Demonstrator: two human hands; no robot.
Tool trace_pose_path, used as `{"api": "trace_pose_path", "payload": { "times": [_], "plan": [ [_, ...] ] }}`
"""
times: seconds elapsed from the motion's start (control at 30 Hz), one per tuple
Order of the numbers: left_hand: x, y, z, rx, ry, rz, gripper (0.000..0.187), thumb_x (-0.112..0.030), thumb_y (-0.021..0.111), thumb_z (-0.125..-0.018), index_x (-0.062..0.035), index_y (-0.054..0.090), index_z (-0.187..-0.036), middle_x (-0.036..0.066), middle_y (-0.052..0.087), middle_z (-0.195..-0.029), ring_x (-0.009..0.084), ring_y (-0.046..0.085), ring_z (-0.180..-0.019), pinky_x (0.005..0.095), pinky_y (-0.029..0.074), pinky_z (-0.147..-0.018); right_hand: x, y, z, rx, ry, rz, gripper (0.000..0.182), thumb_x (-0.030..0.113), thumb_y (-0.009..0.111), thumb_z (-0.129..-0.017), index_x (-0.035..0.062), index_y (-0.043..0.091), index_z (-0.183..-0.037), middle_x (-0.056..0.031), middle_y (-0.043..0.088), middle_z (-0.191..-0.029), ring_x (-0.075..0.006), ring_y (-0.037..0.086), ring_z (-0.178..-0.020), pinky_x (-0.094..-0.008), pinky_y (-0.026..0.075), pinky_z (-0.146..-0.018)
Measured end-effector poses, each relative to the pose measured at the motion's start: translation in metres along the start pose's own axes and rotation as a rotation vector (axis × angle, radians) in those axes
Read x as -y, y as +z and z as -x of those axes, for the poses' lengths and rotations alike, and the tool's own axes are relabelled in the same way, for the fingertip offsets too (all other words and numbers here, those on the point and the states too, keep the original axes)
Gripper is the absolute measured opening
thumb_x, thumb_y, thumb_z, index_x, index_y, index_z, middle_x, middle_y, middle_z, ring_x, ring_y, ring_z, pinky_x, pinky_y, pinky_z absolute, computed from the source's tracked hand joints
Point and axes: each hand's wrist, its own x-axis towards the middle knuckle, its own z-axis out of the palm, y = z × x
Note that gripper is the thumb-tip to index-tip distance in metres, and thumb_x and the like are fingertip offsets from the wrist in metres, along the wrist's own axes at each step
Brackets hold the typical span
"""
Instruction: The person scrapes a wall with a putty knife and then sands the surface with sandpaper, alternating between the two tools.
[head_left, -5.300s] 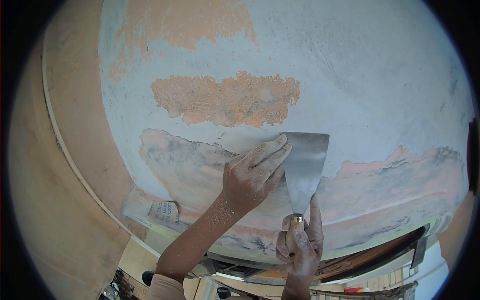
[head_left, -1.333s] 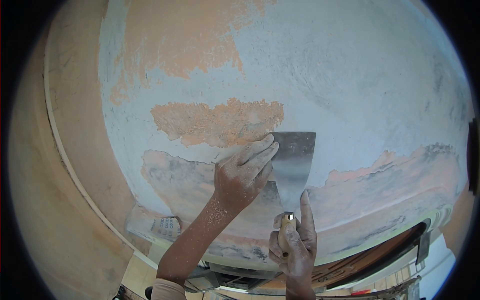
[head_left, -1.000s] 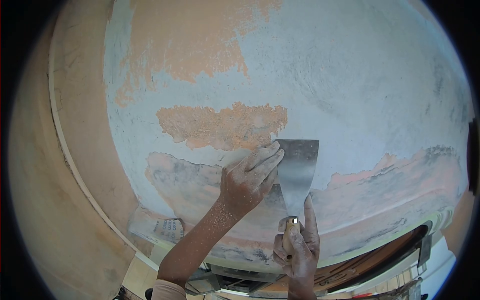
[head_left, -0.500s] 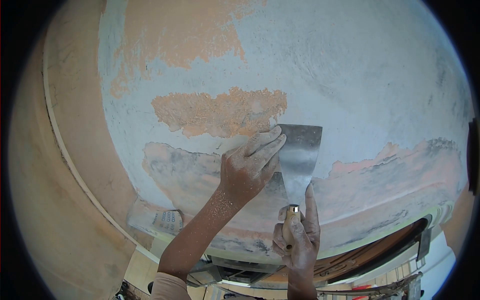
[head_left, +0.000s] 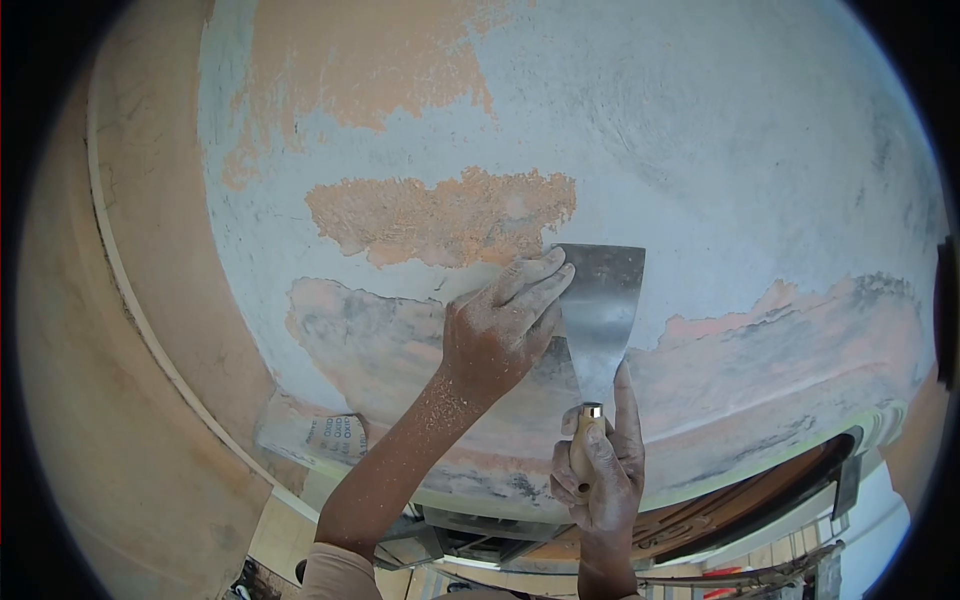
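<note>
My right hand (head_left: 605, 465) is wrapped round the handle of a wide scraper (head_left: 604, 310), with the index finger stretched along the blade's lower right side. The blade's broad edge points up and lies near the wall (head_left: 680, 190). My left hand (head_left: 505, 325) is dusted white, its fingertips at the blade's upper left edge; whether they grip it or only touch it cannot be made out. Just above the left fingers is a bare orange patch (head_left: 440, 218) with ragged edges in the pale coating.
A printed paper sheet (head_left: 338, 436) rests at the wall's lower left. Along the bottom right run a curved ledge and a brown wooden panel (head_left: 720, 510). Poles and metal parts (head_left: 790, 575) show beneath. A light strip (head_left: 130, 290) curves down the left.
The scraper and my right hand have shifted very slightly up. My left hand has stayed almost where it was, beside the blade.
</note>
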Motion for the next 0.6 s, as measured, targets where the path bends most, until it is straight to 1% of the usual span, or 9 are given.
{"api": "trace_pose_path", "payload": {
  "times": [0.03, 0.17, 0.27, 0.37, 0.47, 0.53, 0.6],
  "plan": [
    [0.002, 0.001, 0.002, -0.002, 0.020, -0.007, 0.026, -0.002, 0.067, -0.073, -0.0036, 0.067, -0.099, 0.009, 0.066, -0.104, 0.0214, 0.066, -0.093, 0.0296, 0.056, -0.071, -0.001, -0.002, 0.000, 0.019, -0.004, -0.005, 0.065, 0.009, 0.044, -0.094, 0.0051, 0.004, -0.146, -0.0106, 0.052, -0.092, -0.0036, 0.045, -0.047, -0.0176, 0.030, -0.031],
    [0.005, -0.001, -0.010, 0.034, 0.054, -0.088, 0.027, -0.003, 0.067, -0.073, -0.0041, 0.067, -0.100, 0.008, 0.066, -0.105, 0.0215, 0.066, -0.093, 0.0296, 0.056, -0.072, 0.004, 0.010, -0.007, -0.011, 0.000, -0.037, 0.065, 0.009, 0.044, -0.094, 0.0050, 0.006, -0.146, -0.0104, 0.053, -0.092, -0.0035, 0.045, -0.047, -0.0180, 0.030, -0.030],
    [0.001, 0.001, 0.002, 0.018, -0.005, -0.006, 0.027, -0.003, 0.068, -0.072, -0.0043, 0.067, -0.099, 0.009, 0.066, -0.106, 0.0222, 0.066, -0.093, 0.0296, 0.056, -0.072, 0.001, 0.004, -0.003, -0.005, 0.005, -0.026, 0.065, 0.008, 0.044, -0.094, 0.0048, 0.005, -0.146, -0.0104, 0.052, -0.092, -0.0037, 0.044, -0.047, -0.0178, 0.031, -0.030],
    [0.003, 0.003, 0.003, -0.010, 0.027, -0.011, 0.028, -0.003, 0.068, -0.072, -0.0042, 0.067, -0.099, 0.009, 0.065, -0.106, 0.0224, 0.066, -0.093, 0.0293, 0.056, -0.073, 0.000, -0.002, -0.004, 0.017, 0.002, -0.014, 0.066, 0.009, 0.045, -0.094, 0.0050, 0.005, -0.146, -0.0106, 0.052, -0.093, -0.0040, 0.044, -0.046, -0.0173, 0.032, -0.030],
    [0.010, 0.002, -0.014, -0.046, 0.078, -0.039, 0.028, -0.002, 0.068, -0.071, -0.0036, 0.067, -0.099, 0.009, 0.066, -0.106, 0.0225, 0.066, -0.093, 0.0294, 0.056, -0.072, 0.006, 0.006, -0.012, 0.013, 0.005, -0.028, 0.067, 0.009, 0.045, -0.093, 0.0053, 0.004, -0.146, -0.0108, 0.052, -0.094, -0.0045, 0.045, -0.046, -0.0172, 0.033, -0.030],
    [0.003, 0.002, -0.004, -0.022, 0.055, -0.033, 0.028, -0.001, 0.068, -0.071, -0.0029, 0.067, -0.099, 0.009, 0.065, -0.106, 0.0225, 0.066, -0.093, 0.0295, 0.056, -0.072, 0.004, 0.006, -0.009, 0.002, 0.016, -0.037, 0.068, 0.009, 0.045, -0.093, 0.0058, 0.003, -0.146, -0.0111, 0.052, -0.094, -0.0048, 0.045, -0.046, -0.0173, 0.033, -0.030],
    [0.004, 0.002, -0.001, -0.024, 0.046, -0.023, 0.028, -0.001, 0.068, -0.071, -0.0024, 0.067, -0.099, 0.009, 0.065, -0.106, 0.0227, 0.066, -0.093, 0.0295, 0.056, -0.072, -0.001, 0.003, -0.005, -0.019, 0.002, -0.055, 0.069, 0.008, 0.046, -0.091, 0.0068, 0.005, -0.146, -0.0141, 0.052, -0.093, -0.0057, 0.044, -0.043, -0.0177, 0.031, -0.028]
  ]
}}
